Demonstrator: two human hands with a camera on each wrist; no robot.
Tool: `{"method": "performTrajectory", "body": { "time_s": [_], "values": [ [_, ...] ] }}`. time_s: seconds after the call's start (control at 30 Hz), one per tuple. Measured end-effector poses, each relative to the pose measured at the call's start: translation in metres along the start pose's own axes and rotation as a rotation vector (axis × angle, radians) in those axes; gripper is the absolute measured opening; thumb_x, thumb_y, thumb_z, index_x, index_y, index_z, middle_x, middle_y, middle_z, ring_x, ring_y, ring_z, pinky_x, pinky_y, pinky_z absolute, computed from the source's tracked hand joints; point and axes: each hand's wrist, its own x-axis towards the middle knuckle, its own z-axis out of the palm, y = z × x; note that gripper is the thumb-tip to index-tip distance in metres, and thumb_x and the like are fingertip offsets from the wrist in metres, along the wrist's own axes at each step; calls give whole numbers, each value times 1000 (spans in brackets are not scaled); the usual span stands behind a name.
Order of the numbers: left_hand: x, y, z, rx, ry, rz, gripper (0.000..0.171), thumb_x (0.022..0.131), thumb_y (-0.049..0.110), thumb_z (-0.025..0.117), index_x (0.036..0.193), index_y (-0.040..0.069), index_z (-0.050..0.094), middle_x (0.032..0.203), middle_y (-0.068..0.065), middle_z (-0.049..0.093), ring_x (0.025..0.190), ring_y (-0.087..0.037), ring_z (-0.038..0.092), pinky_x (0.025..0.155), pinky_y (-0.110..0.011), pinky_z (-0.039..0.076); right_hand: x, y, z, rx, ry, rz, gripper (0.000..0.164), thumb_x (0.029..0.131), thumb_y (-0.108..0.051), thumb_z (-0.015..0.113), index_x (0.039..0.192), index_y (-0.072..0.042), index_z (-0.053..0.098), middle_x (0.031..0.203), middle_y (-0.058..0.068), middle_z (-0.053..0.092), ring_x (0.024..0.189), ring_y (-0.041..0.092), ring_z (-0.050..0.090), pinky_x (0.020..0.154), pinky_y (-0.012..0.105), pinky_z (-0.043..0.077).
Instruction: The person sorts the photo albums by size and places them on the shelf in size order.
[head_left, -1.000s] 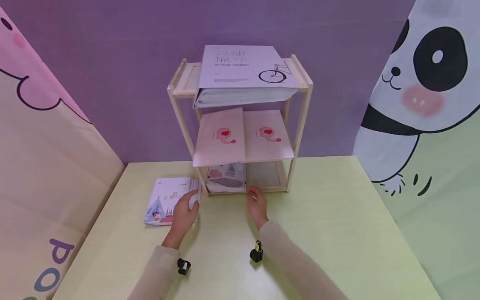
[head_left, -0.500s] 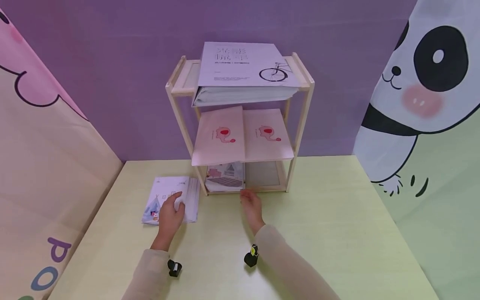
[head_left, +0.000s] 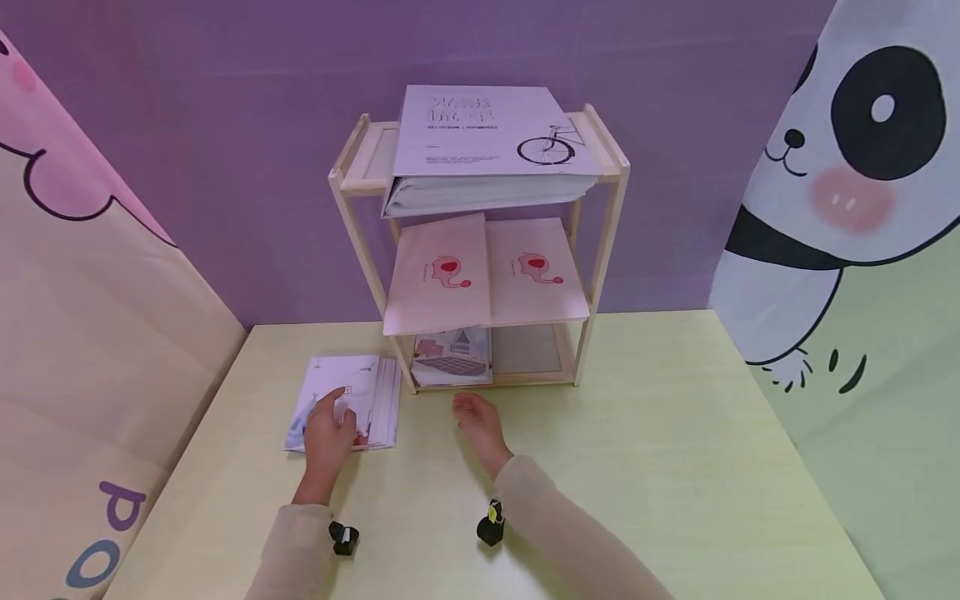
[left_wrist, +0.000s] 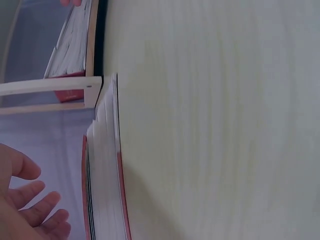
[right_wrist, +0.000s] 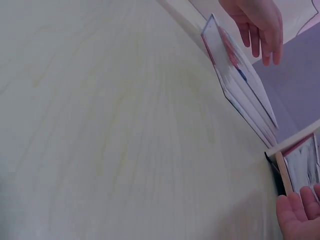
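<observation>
My left hand (head_left: 327, 437) hovers over a stack of white-covered picture books (head_left: 341, 377) on the table, its fingers relaxed and thumb apart. The left wrist view shows that hand (left_wrist: 32, 207) above the stacked books (left_wrist: 105, 175), holding nothing. My right hand (head_left: 480, 423), fingers loosely bent and empty, is just in front of the wooden shelf's bottom tier. On that tier's left side lies a picture book (head_left: 452, 357) with a room scene on its cover. The right wrist view shows the right hand (right_wrist: 300, 215) near those shelved pages.
The small wooden shelf (head_left: 610, 242) stands against the purple backdrop. A thick book with a bicycle drawing (head_left: 480, 137) fills its top. Two pink elephant-print booklets (head_left: 442, 275) lie on its middle tier, sticking out in front. Printed cloths hang at both sides.
My left hand has moved left from the stack's right edge to above its covers. The right hand has drawn left and back from the bottom tier's front. The books stay in place.
</observation>
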Motion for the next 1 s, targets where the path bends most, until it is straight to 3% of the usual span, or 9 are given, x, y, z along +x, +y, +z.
{"method": "performTrajectory", "body": {
  "time_s": [0.03,0.1,0.17,0.2,0.27,0.5,0.57,0.7,1.0],
  "values": [
    [1,-1,-2,5,-1,-4,39,88,-1,53,125,-11,55,125,-35,53,117,-50,47,96,-59,36,0,3,3,-19,-3,-4,18,91,-17,65,106,-9,69,97,4,69,83,15,63,67,30,53],
    [1,-4,-4,22,0,-14,39,88,-1,53,125,-12,53,125,-36,52,118,-50,46,98,-58,35,6,39,8,-32,3,1,18,89,-18,66,105,-11,70,97,3,69,83,14,64,65,28,53],
    [1,-6,-7,27,19,-14,39,87,-1,53,124,-13,53,125,-36,52,117,-51,46,98,-58,35,3,42,15,-46,0,12,17,89,-17,66,105,-10,70,98,2,69,84,13,64,66,28,53],
    [1,-8,-9,28,27,-15,40,86,-1,53,124,-14,53,124,-36,52,116,-52,46,98,-58,34,8,69,17,-46,-8,-8,16,89,-21,68,104,-16,70,97,-2,69,83,12,65,64,27,53],
    [2,-12,-11,35,40,-15,40,86,1,52,123,-15,53,124,-37,51,115,-53,45,97,-58,34,10,85,21,-64,-19,11,19,90,-22,67,105,-13,70,97,0,69,84,13,65,63,28,53],
    [3,-18,-20,52,42,-68,45,86,6,49,125,-16,49,125,-38,47,117,-53,41,101,-58,30,-32,-103,43,-124,-31,197,24,88,1,58,108,15,60,102,24,65,94,32,62,79,35,53],
    [5,-20,-21,61,46,-78,44,86,5,50,125,-17,49,125,-39,47,117,-53,41,102,-58,30,-36,-125,46,-121,-34,231,26,88,4,55,109,19,56,103,29,62,96,36,61,81,36,53],
    [8,-23,-24,75,41,-86,44,87,2,52,126,-17,49,128,-39,46,120,-53,40,102,-58,30,-37,-139,52,-139,-45,254,28,88,6,55,112,20,55,108,32,61,102,42,58,86,41,51],
    [11,-25,-28,80,58,-97,43,86,2,52,125,-17,49,126,-39,47,117,-55,41,100,-59,31,-31,-111,56,-136,-58,292,32,88,-3,59,116,12,59,112,23,64,107,35,59,87,38,51]
  ]
}}
